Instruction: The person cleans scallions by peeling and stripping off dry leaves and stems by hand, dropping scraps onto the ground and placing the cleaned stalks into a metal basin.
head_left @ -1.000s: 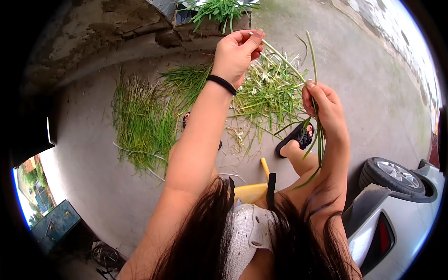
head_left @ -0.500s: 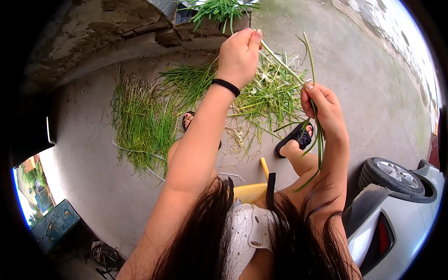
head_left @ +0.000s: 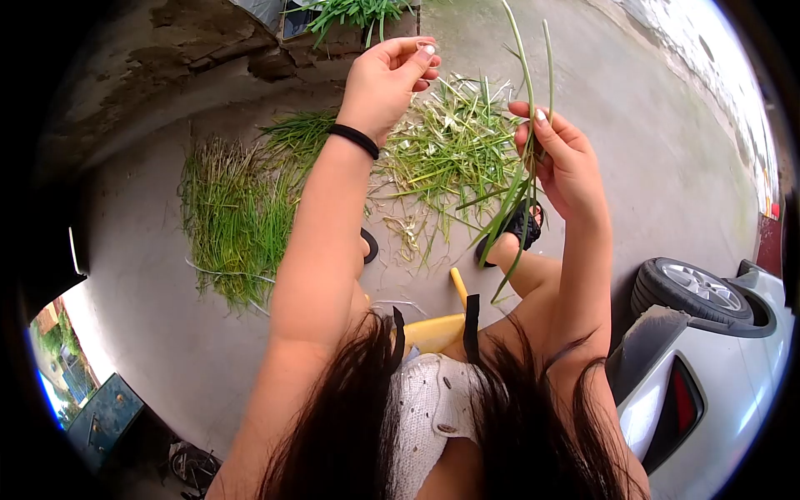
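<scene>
My right hand [head_left: 562,162] is closed on a few garlic chive stalks [head_left: 527,79]. Their pale ends point up, and the dark green leaves hang below the fingers. Up and to the left, my left hand [head_left: 385,83] pinches thumb to fingers, apart from the stalks. A thin pale scrap [head_left: 426,42] seems to be at its fingertips, too small to make out well. Beneath both hands lies a loose heap of green and whitish trimmings [head_left: 454,150] on the concrete. A bunch of green chives [head_left: 354,12] rests at the top edge.
A flattened pile of long green stalks [head_left: 237,212] lies left of the trimmings, with a white cord [head_left: 221,272] across it. A yellow stool [head_left: 433,333] is between my legs. At right stands a silver car part with a wheel [head_left: 696,292]. A crumbling wall [head_left: 192,62] runs along the upper left.
My left hand has let go of the stalk stretched between both hands and moved left. The stalks now stand up from my right hand, which has risen slightly. The view has shifted a little.
</scene>
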Tool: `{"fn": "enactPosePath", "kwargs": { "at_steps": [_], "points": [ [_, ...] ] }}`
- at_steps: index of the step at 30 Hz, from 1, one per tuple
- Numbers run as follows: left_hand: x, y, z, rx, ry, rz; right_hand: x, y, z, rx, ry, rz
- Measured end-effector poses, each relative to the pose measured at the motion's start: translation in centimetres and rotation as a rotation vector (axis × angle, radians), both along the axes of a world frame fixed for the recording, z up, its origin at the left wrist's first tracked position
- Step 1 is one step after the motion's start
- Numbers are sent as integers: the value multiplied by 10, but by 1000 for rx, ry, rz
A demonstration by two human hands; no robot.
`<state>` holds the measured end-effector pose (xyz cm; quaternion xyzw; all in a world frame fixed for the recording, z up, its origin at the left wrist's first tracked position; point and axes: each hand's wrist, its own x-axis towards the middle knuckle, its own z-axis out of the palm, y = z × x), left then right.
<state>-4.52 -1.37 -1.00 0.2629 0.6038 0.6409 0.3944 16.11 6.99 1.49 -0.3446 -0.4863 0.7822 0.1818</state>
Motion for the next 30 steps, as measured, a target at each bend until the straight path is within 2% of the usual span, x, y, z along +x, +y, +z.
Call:
{"fn": "enactPosePath", "kwargs": {
  "at_steps": [1,3,5,7,9,11,12,15,25,28,30],
  "points": [
    [1,-1,-1,-64,68,-60,-2,1,0,1,11,-26],
    [5,0,-8,-278,445,-101,0,6,-5,8,47,-32],
    [13,-3,-20,-225,848,21,1,8,-4,22,64,-50],
    [22,1,-25,-109,927,147,1,9,-6,31,77,-51],
    [25,2,-19,-150,763,7,-1,7,-4,48,65,-65],
    [24,0,13,-338,344,-390,-5,6,-4,75,47,-92],
    [29,2,-4,-155,252,-392,-5,5,-5,88,36,-106],
    [48,-1,6,-32,45,-461,-3,6,-7,102,57,-115],
    [51,1,4,-64,396,-279,-6,4,-8,246,-71,-209],
    [51,1,3,-7,594,-223,-4,6,-10,243,-62,-229],
    [47,2,1,123,762,-169,-3,10,-13,234,-68,-277]
  ]
}}
